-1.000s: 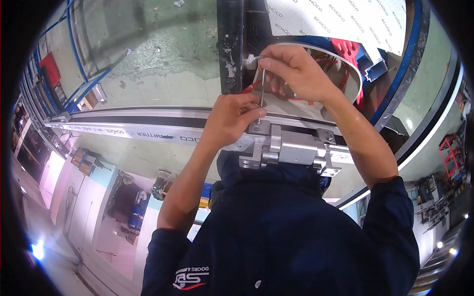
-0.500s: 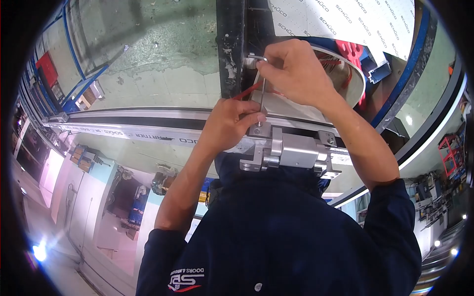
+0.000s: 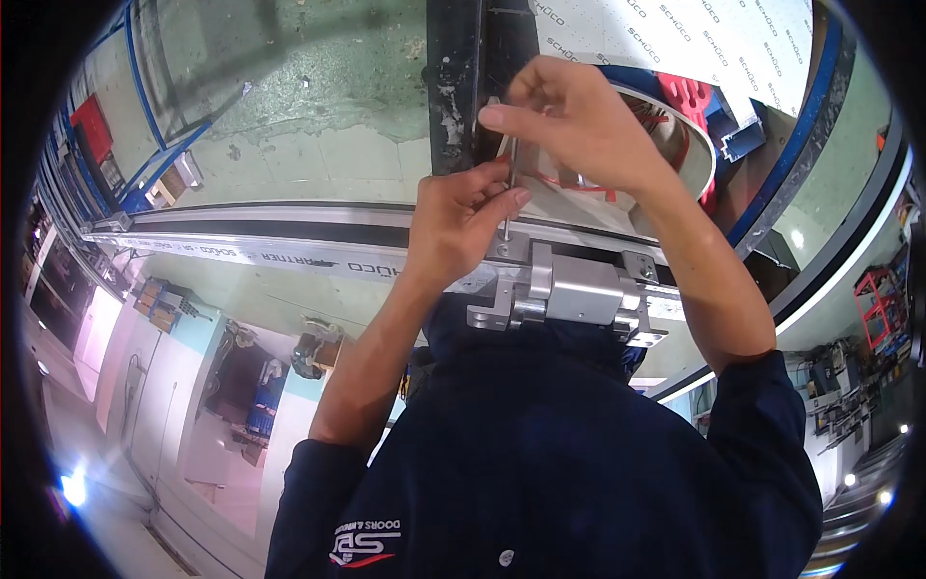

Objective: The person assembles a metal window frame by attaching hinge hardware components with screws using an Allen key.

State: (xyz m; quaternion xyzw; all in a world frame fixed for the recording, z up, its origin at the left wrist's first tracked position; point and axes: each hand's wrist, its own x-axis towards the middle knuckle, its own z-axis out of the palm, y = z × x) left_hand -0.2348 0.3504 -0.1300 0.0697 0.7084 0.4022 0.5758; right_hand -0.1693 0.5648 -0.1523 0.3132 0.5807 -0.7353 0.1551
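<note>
My left hand (image 3: 455, 224) is closed, thumb and fingers pinched around the long shaft of a hex key (image 3: 514, 159). The key stands over the left plate of a silver door hinge (image 3: 584, 291), its lower end at a screw in that plate. My right hand (image 3: 584, 125) is at the key's upper end, thumb stretched out and apart from the curled fingers. Part of the key's bent top is hidden behind this hand. Beneath the hinge runs a long metal profile (image 3: 357, 266) with printed protective film.
Beyond the profile is a round white container (image 3: 712, 145) with red items around it. A dark, scuffed beam (image 3: 449, 106) runs away from me. A printed white sheet (image 3: 675, 39) lies at the upper right, near a blue-edged support (image 3: 793, 174).
My right hand has loosened its pinch on the key's bent end, and its thumb has spread outward. My left hand has shifted slightly up along the shaft.
</note>
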